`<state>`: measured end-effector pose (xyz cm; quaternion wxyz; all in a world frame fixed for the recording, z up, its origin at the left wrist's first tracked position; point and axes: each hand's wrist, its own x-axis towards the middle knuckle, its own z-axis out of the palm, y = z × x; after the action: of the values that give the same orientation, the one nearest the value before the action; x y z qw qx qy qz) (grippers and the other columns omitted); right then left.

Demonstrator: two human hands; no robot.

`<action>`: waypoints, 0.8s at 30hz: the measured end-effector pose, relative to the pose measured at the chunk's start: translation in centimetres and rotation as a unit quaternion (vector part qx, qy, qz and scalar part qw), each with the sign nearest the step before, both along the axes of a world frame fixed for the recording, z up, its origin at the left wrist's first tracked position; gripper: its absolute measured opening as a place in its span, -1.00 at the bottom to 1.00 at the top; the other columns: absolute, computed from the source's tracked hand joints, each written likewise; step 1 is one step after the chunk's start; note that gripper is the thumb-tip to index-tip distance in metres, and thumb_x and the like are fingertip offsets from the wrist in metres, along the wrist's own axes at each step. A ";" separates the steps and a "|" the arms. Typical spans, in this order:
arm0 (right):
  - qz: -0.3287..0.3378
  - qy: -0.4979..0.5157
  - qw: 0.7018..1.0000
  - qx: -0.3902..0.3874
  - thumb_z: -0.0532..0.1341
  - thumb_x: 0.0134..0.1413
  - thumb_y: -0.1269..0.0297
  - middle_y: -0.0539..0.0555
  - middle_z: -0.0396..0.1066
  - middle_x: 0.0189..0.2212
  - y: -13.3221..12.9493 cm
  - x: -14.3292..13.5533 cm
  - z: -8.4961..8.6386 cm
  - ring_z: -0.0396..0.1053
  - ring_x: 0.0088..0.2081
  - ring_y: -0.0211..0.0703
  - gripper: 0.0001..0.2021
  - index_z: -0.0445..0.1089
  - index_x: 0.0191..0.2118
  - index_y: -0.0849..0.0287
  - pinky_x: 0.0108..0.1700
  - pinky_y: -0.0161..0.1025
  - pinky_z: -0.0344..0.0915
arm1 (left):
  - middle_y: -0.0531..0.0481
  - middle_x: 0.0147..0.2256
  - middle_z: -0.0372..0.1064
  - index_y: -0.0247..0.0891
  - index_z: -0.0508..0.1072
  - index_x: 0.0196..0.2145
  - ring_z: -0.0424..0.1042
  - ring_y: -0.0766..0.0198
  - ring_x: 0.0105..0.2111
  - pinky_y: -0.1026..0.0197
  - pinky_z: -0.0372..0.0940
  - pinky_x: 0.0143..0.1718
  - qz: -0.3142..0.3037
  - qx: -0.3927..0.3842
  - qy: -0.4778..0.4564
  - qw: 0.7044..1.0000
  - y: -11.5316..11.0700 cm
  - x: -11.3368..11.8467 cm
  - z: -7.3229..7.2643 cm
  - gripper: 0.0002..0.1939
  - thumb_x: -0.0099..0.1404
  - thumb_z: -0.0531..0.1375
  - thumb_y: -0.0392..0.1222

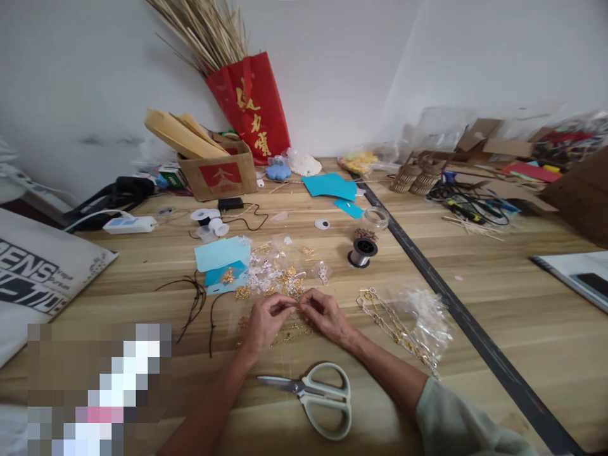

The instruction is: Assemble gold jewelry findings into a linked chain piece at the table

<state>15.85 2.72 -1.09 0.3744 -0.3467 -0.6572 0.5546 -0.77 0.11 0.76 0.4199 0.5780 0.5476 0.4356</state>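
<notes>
My left hand (266,323) and my right hand (327,318) meet near the middle of the table, thumbs and forefingers pinched close together. Whatever lies between the fingertips is too small to make out. Gold and silver beads and charms (273,272), some in clear bags, lie just beyond my fingers. Below and between my hands runs a gold chain (291,334). White-handled scissors (327,400) lie nearer to me, blades pointing left. Gold and silver chains (394,326) rest right of my right hand, beside clear plastic bags (430,323).
A spool of wire (363,253) stands beyond my right hand, near a clear jar (375,218). Blue cards (222,254) and black cords (192,301) lie left. Farther back are a cardboard box (218,174) and a red bag (259,107). A dark strip (427,269) crosses the table.
</notes>
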 end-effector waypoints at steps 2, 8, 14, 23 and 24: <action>0.002 -0.006 1.000 0.008 0.12 0.13 0.16 -0.08 0.21 -0.61 -0.1 0.0 0.1 0.15 -0.61 -0.38 -0.79 0.25 -0.36 0.22 -0.56 -0.42 0.11 | -0.02 -0.42 0.49 -0.28 0.50 -0.41 0.46 0.25 -0.38 0.24 0.36 -0.29 0.022 -0.003 -0.011 1.000 0.0 0.2 0.0 -0.90 0.05 0.23 -0.27; -0.001 -0.005 1.000 0.003 0.12 0.13 0.16 -0.07 0.21 -0.60 -0.1 0.0 -0.2 0.15 -0.61 -0.37 -0.80 0.24 -0.35 0.21 -0.56 -0.41 0.12 | -0.02 -0.42 0.50 -0.29 0.50 -0.41 0.46 0.25 -0.39 0.25 0.36 -0.30 0.062 -0.011 -0.063 0.996 0.0 1.1 -0.4 -0.88 0.02 0.26 -0.25; -0.006 -0.002 1.000 0.000 0.12 0.14 0.17 -0.08 0.21 -0.60 -0.1 0.0 -0.3 0.15 -0.61 -0.37 -0.81 0.24 -0.34 0.20 -0.56 -0.41 0.11 | 0.03 -0.49 0.45 -0.31 0.45 -0.44 0.42 0.31 -0.46 0.31 0.32 -0.40 0.090 -0.033 -0.119 0.988 0.2 1.6 -0.1 -0.85 -0.05 0.28 -0.28; -0.002 -0.009 1.000 0.008 0.12 0.14 0.15 -0.06 0.23 -0.59 -0.2 0.0 0.0 0.17 -0.59 -0.37 -0.79 0.25 -0.35 0.22 -0.56 -0.42 0.12 | 0.06 -0.53 0.43 -0.31 0.45 -0.53 0.39 0.33 -0.48 0.30 0.30 -0.37 0.081 -0.068 -0.155 0.982 0.2 1.4 -0.5 -0.88 -0.08 0.30 -0.25; -0.001 -0.007 1.000 0.008 0.12 0.14 0.14 -0.06 0.23 -0.59 -0.2 0.0 0.0 0.18 -0.59 -0.37 -0.78 0.25 -0.34 0.22 -0.56 -0.42 0.12 | 0.05 -0.53 0.43 -0.31 0.46 -0.53 0.39 0.32 -0.48 0.29 0.30 -0.37 0.078 -0.069 -0.152 0.983 0.2 1.4 -0.4 -0.89 -0.07 0.30 -0.24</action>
<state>15.88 2.53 -1.11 0.3729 -0.3481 -0.6638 0.5469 0.63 0.32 0.34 0.5020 0.4296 0.5496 0.5112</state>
